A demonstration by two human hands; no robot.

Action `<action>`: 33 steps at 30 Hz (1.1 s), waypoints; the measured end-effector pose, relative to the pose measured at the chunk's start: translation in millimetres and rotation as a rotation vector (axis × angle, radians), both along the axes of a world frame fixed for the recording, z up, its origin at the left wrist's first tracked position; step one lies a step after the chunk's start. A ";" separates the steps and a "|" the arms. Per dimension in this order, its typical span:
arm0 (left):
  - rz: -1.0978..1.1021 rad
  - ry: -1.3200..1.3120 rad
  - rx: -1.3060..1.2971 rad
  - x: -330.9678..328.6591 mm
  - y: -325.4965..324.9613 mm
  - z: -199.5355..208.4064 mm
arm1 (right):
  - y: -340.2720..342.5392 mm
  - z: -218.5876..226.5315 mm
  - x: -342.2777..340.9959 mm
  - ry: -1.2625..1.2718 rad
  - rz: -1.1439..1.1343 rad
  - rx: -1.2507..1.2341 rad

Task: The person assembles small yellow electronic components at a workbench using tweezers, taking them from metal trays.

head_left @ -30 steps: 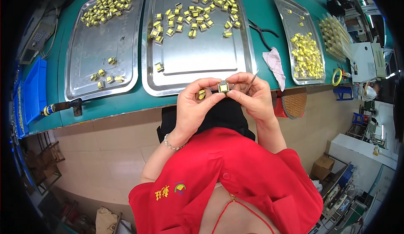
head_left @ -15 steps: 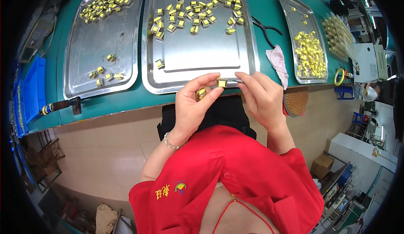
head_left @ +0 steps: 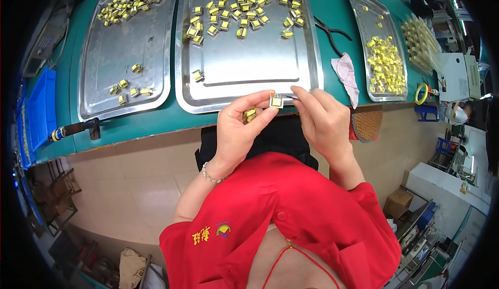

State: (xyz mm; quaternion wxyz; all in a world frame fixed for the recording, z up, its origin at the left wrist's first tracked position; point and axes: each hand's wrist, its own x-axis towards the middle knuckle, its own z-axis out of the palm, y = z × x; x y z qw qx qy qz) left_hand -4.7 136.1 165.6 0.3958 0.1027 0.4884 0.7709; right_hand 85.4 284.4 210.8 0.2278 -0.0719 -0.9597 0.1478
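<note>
Just past the near edge of the middle tray, my left hand (head_left: 236, 130) is closed. Its thumb and index finger pinch a small transformer (head_left: 276, 101) with a yellow-wrapped middle and a shiny metal frame. More yellow-wrapped transformers (head_left: 250, 114) are tucked in the curled fingers, partly hidden. My right hand (head_left: 325, 117), also closed, pinches a thin metal piece (head_left: 292, 97) that points at the held transformer; its exact kind is too small to make out. Ahead of both hands, the middle metal tray (head_left: 249, 94) bears many similar transformers (head_left: 241, 18), mostly toward its far end.
A left metal tray (head_left: 125, 44) holds more transformers, and a right tray (head_left: 361, 39) a heap of yellow parts (head_left: 385, 65). Between trays lie pliers (head_left: 335, 34) and a pink cloth (head_left: 345, 76). A dark-handled tool (head_left: 78, 129), blue bin (head_left: 41, 107) and yellow tape roll (head_left: 421, 94) flank them.
The pinched transformer has tilted slightly, and its metal frame now looks brighter. Both hands stay nearly in place, with the view shifting a little.
</note>
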 end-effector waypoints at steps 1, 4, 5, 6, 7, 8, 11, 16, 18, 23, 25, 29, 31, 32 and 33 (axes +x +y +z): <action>-0.002 -0.001 -0.001 -0.1 -0.1 1.2 | 1.6 -1.4 -0.2 -0.001 -0.002 -0.001; -0.004 -0.029 0.004 -0.9 -0.1 4.3 | 13.4 -8.5 -0.5 -0.009 -0.139 -0.107; -0.003 -0.032 0.017 -0.8 0.3 3.2 | 11.8 -8.7 1.2 -0.007 -0.139 -0.107; -0.001 -0.035 0.030 -0.8 0.5 2.1 | 7.5 -6.8 3.0 -0.007 -0.093 -0.450; -0.002 -0.034 0.030 -0.7 0.5 1.0 | 5.1 -5.7 3.9 -0.006 -0.045 -0.792; -0.008 -0.052 0.024 -1.0 0.1 -0.1 | 4.7 -12.9 5.0 0.006 0.055 -0.951; -0.024 -0.124 0.048 -1.0 -0.1 2.7 | -1.0 -15.0 4.6 0.005 0.084 -1.179; -0.063 -0.211 0.073 -1.2 1.5 5.3 | -3.5 -26.7 -0.4 0.096 0.113 -1.069; -0.181 -0.289 0.174 -3.2 -2.0 0.1 | -5.2 -24.6 -1.9 0.105 0.134 -0.990; -0.158 -0.447 0.224 -3.3 0.1 -3.7 | -11.8 -14.1 -6.8 0.086 0.128 -0.894; -0.162 -0.522 0.258 -4.8 0.1 -4.0 | -11.0 -12.9 -5.4 0.078 0.070 -0.962; -0.193 -0.521 0.278 -6.0 3.5 -0.6 | -3.6 -18.0 -2.9 0.062 0.044 -0.922; -0.195 -0.501 0.264 -5.8 4.7 -1.0 | -2.6 -18.9 -2.5 0.060 0.069 -0.894; -0.194 -0.491 0.261 -5.9 4.6 -2.0 | -3.3 -18.8 -3.0 0.059 0.059 -0.897; -0.192 -0.481 0.260 -6.2 4.5 -2.7 | -3.5 -18.2 -3.5 0.058 0.049 -0.898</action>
